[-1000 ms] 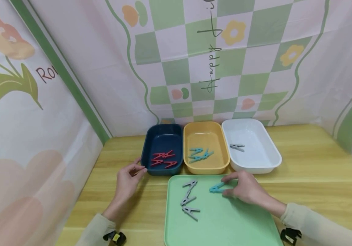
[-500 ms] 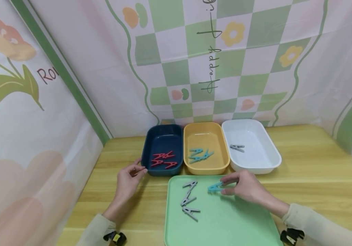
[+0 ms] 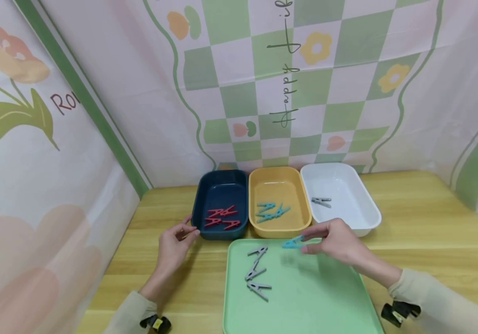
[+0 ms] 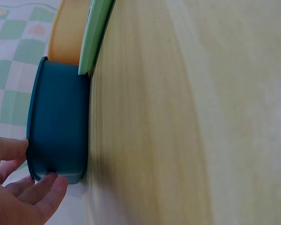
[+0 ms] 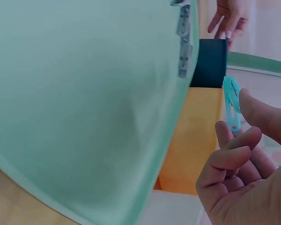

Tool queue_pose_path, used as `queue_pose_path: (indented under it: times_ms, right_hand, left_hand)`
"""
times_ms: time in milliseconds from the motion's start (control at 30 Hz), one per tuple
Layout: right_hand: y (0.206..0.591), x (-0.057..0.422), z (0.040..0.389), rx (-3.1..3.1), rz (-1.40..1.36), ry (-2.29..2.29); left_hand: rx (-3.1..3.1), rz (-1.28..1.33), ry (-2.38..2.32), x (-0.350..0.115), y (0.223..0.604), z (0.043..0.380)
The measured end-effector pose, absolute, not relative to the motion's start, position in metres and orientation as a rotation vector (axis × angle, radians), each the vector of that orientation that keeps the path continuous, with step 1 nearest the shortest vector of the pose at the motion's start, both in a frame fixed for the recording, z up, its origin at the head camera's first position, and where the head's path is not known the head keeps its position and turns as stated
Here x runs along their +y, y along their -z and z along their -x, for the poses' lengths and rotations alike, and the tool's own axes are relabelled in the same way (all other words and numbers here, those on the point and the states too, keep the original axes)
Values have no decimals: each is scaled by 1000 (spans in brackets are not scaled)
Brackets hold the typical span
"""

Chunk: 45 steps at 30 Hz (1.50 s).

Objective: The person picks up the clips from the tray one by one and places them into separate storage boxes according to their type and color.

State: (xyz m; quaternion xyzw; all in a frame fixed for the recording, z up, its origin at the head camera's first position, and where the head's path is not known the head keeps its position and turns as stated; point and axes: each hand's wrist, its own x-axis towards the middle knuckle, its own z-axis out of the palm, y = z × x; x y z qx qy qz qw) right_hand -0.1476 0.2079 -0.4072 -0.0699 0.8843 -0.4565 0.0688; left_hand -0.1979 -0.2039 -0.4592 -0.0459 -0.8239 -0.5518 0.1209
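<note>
My right hand (image 3: 339,243) pinches a light-blue clothespin (image 5: 232,104) between thumb and fingertips, raised over the back edge of the green tray (image 3: 306,297). Its shadow falls on the tray below. On the tray's left side lie three grey clothespins (image 3: 256,273) in a column. My left hand (image 3: 175,248) grips the near left corner of the dark blue container (image 4: 61,117), thumb at the rim and fingers against the outer wall. Several red clothespins (image 3: 222,217) lie inside that container.
Beside the dark blue container stand a yellow container (image 3: 280,183) with several light-blue clothespins (image 3: 267,216) and a white container (image 3: 343,185) with a grey clothespin (image 3: 321,202). All stand on the wooden table (image 3: 423,213), before a patterned cloth backdrop (image 3: 230,60).
My right hand has lifted the light-blue clothespin off the green tray and moved it toward the containers. The left hand stays at the dark blue container.
</note>
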Motion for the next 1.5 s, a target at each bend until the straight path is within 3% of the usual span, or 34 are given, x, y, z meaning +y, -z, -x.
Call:
queue_pose_path:
  times_ms: [800, 1500]
  right_hand:
    - [375, 216, 189, 2735, 268, 1418]
    - [362, 205, 224, 2637, 108, 1518]
  left_hand:
    - [-2437, 101, 1608, -204, 459, 197]
    - [-2427, 135, 1605, -206, 460, 199]
